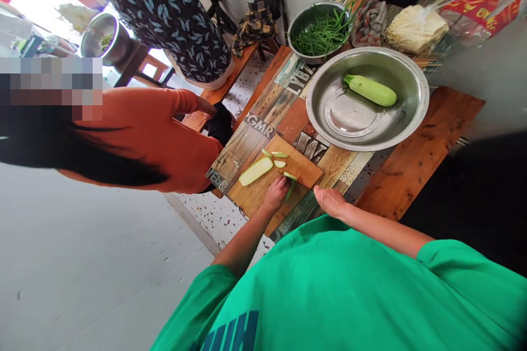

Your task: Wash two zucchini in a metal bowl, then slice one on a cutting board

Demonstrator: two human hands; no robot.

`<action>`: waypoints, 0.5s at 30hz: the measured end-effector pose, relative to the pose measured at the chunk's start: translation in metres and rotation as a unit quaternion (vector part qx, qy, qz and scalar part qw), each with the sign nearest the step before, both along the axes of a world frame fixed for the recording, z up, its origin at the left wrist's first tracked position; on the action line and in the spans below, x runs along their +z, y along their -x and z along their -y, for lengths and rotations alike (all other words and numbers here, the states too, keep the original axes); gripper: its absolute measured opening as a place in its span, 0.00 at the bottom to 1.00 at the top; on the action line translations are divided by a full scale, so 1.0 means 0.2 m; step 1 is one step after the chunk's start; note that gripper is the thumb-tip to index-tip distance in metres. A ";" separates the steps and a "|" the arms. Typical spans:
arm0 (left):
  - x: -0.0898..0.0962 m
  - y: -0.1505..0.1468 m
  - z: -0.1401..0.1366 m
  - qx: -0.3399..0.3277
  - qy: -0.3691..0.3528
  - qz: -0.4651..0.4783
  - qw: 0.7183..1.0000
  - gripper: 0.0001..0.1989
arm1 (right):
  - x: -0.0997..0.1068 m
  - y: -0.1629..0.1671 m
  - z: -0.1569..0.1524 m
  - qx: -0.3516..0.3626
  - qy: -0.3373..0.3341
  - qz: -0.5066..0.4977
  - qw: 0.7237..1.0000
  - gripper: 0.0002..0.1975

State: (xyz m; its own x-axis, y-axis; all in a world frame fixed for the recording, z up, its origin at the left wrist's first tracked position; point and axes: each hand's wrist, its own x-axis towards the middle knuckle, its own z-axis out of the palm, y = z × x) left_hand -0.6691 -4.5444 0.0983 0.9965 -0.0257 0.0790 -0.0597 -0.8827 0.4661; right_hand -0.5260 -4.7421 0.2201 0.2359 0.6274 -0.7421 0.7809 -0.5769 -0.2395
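My right hand (329,201) is closed around the handle of a knife (302,182), whose thin dark blade reaches left over the wooden cutting board (247,203). Curled fingers of my left hand (277,194) press a piece of zucchini (290,192) to the board beside the blade; the hand partly hides it. A thin green strip lies just past the blade. Farther up the board are a peeled-looking half zucchini (256,171), cut face up, and several small cut pieces (280,164).
A wide steel basin (424,98) holds a whole zucchini (373,90) and some water. Behind it stand a steel bowl (291,46) of green leaves, a cloth (369,22) and a bagged pale food (415,30). A person in orange (140,131) sits close on the left; another person (168,16) is beyond.
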 end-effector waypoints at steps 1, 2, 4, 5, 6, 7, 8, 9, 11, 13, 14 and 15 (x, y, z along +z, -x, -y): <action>0.00 0.00 0.00 0.001 0.000 -0.002 1.000 0.20 | 0.00 -0.01 0.01 0.002 -0.001 -0.001 1.000 0.15; 0.00 0.00 0.00 0.002 0.000 -0.003 1.000 0.20 | 0.00 -0.02 0.02 0.004 -0.002 0.000 1.000 0.15; -0.01 0.01 0.00 0.002 0.001 -0.006 1.000 0.20 | 0.03 -0.03 0.03 0.007 -0.007 0.002 1.000 0.15; -0.01 0.02 0.00 0.002 0.002 -0.008 1.000 0.20 | 0.06 -0.03 0.03 0.009 -0.009 0.004 1.000 0.15; -0.02 0.02 0.00 0.002 0.002 -0.010 1.000 0.21 | 0.08 -0.03 0.03 0.010 -0.011 0.005 1.000 0.15; -0.02 0.03 0.00 0.002 0.002 -0.012 1.000 0.21 | 0.11 -0.02 0.03 0.010 -0.013 0.006 1.000 0.15; -0.02 0.04 0.00 0.002 0.002 -0.014 1.000 0.21 | 0.13 -0.01 0.02 0.011 -0.014 0.006 1.000 0.15; -0.03 0.04 0.00 0.002 0.002 -0.015 1.000 0.21 | 0.15 0.00 0.02 0.011 -0.014 0.006 1.000 0.16; -0.03 0.05 0.00 0.001 0.003 -0.015 1.000 0.21 | 0.18 0.01 0.01 0.010 -0.013 0.007 1.000 0.16; -0.03 0.05 0.00 -0.002 0.004 -0.012 1.000 0.21 | 0.19 0.02 0.01 0.009 -0.009 0.008 1.000 0.16; -0.04 0.05 0.00 -0.003 0.004 -0.009 1.000 0.21 | 0.19 0.02 0.01 0.009 -0.007 0.008 1.000 0.16; -0.04 0.05 0.00 -0.005 0.005 -0.006 1.000 0.21 | 0.19 0.02 0.01 0.008 -0.005 0.008 1.000 0.16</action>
